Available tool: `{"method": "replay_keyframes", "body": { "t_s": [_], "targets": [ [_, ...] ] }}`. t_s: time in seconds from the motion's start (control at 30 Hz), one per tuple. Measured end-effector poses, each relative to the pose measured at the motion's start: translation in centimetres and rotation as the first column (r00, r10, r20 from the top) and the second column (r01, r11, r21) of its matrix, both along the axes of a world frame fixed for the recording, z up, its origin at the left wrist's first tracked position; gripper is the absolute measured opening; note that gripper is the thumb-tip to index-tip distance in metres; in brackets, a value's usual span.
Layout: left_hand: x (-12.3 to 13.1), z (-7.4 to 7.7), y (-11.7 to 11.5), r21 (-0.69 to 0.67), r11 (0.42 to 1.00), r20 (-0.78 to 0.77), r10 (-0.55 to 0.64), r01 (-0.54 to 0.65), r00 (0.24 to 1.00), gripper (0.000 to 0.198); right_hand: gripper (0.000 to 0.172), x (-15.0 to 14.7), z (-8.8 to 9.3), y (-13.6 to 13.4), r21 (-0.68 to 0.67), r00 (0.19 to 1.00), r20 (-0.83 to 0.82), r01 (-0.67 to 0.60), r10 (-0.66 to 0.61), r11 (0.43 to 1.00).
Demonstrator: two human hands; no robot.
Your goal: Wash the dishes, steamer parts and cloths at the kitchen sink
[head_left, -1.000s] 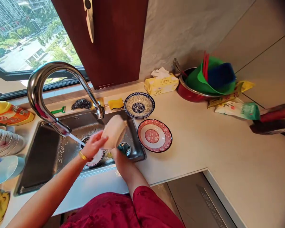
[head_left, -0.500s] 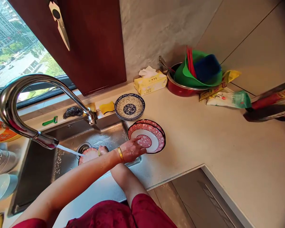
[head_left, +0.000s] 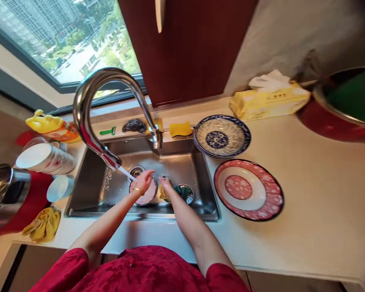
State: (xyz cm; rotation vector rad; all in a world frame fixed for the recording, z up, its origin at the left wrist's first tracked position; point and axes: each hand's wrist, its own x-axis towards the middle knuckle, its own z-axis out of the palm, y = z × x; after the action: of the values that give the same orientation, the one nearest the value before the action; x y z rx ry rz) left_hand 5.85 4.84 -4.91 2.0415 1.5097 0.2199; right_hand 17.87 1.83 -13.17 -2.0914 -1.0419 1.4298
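Both my hands are down in the steel sink [head_left: 88, 190]. My left hand [head_left: 143, 181], with a gold bangle at the wrist, is curled over the rim of a pink patterned plate [head_left: 144, 195] lying on the sink floor. Water from the curved tap [head_left: 93, 101] runs onto it. My right hand [head_left: 166, 184] is closed on something yellow, apparently a sponge [head_left: 162, 194], next to a blue-green bowl [head_left: 185, 193] in the sink.
On the counter to the right lie stacked pink plates [head_left: 249, 188], stacked blue plates [head_left: 222, 137], a yellow tissue box [head_left: 270, 101] and a red pot [head_left: 331, 117]. Left of the sink are white bowls [head_left: 45, 158], a yellow cloth [head_left: 44, 223], a detergent bottle [head_left: 51, 126] and a metal pot [head_left: 3, 190].
My left hand carried a washed pink plate onto the pink stack on the counter, then came back into the sink onto another pink plate. My head has moved closer over the sink.
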Motion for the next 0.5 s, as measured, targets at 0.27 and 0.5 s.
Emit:
{"method": "replay_keyframes", "body": {
  "t_s": [0.27, 0.5],
  "targets": [
    [-10.8, -8.3, 0.1, -0.473, 0.584, -0.204, 0.655, -0.659, 0.727, 0.039, 0.025, -3.9, -2.5, 0.6, -0.174, 0.952, 0.111, -0.265, 0.286, 0.948],
    [-10.8, -9.2, 0.0, -0.708, 0.404, -0.157, 0.71, -0.58, 0.686, 0.046, 0.036, -3.0, -4.4, 1.7, -0.226, 0.953, 0.139, -0.234, 0.269, 0.946]
  ]
}}
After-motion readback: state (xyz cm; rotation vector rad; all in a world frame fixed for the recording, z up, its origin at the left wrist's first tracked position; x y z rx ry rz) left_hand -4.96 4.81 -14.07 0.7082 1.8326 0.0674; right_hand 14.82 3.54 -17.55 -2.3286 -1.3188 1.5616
